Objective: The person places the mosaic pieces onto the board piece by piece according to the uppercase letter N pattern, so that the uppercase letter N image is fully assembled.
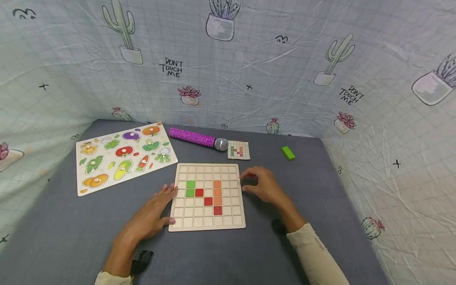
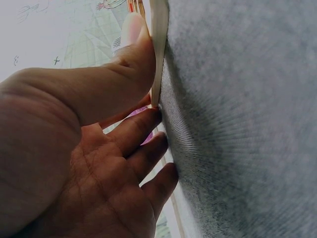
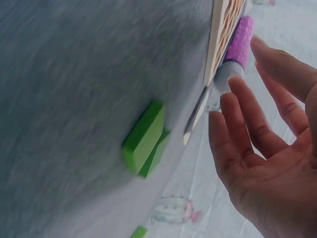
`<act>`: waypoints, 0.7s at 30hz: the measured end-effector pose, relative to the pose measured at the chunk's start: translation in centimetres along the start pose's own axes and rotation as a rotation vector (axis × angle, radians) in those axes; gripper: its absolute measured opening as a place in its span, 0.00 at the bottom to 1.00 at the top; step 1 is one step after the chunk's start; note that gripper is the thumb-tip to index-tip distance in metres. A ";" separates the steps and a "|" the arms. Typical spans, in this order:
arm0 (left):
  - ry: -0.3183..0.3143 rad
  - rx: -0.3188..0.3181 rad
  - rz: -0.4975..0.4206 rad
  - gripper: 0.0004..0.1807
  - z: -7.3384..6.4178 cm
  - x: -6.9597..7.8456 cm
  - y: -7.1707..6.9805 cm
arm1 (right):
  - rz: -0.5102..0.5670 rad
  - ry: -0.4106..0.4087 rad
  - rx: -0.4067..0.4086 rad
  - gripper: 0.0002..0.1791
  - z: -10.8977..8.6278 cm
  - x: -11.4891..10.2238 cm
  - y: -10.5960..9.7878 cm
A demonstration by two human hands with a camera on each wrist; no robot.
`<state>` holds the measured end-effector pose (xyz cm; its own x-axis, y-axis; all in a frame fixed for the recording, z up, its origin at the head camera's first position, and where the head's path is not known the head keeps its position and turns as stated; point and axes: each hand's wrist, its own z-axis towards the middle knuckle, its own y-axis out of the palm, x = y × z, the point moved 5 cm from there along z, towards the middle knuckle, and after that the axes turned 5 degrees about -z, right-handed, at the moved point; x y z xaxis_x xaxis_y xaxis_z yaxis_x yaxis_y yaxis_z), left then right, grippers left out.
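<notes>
A wooden grid board (image 1: 233, 219) lies flat in the middle of the table. Green (image 1: 190, 184), red (image 1: 208, 201) and orange (image 1: 217, 192) square tiles fill some of its cells; the others show bare wood. At the board's left edge is my left hand (image 1: 153, 211), fingers stretched along the side and thumb resting on the lower left corner. The left wrist view shows that thumb (image 2: 131, 54) against the board's edge. Beside the right edge, my right hand (image 1: 263, 185) hovers with loosely bent fingers and nothing visible between them.
Behind the board lie a small printed card (image 1: 231, 157) with a similar coloured pattern and a purple glittery microphone (image 1: 192, 137). Green blocks (image 3: 146, 136) sit at the back right. A vegetable picture board (image 1: 110, 154) lies at the left. Printed cloth (image 1: 228, 75) hangs around the table.
</notes>
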<state>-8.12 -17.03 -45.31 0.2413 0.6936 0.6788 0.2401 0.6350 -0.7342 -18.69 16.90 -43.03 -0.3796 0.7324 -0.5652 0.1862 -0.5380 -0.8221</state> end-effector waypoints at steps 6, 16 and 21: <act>0.001 0.000 0.006 0.52 0.0 0.0 0.0 | -0.011 0.004 0.010 0.18 -1.0 1.3 -1.0; 0.005 0.008 0.005 0.52 0.0 -0.1 0.0 | -0.027 0.055 0.044 0.19 -2.6 4.3 -2.2; 0.001 0.006 0.001 0.52 0.0 0.0 0.0 | -0.042 0.082 0.054 0.18 -3.0 5.0 -2.8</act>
<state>-8.18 -17.05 -45.35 0.2419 0.6937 0.6784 0.2342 0.6367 -0.7346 -18.40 23.31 -43.78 -0.3100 0.7856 -0.5355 0.1214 -0.5259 -0.8418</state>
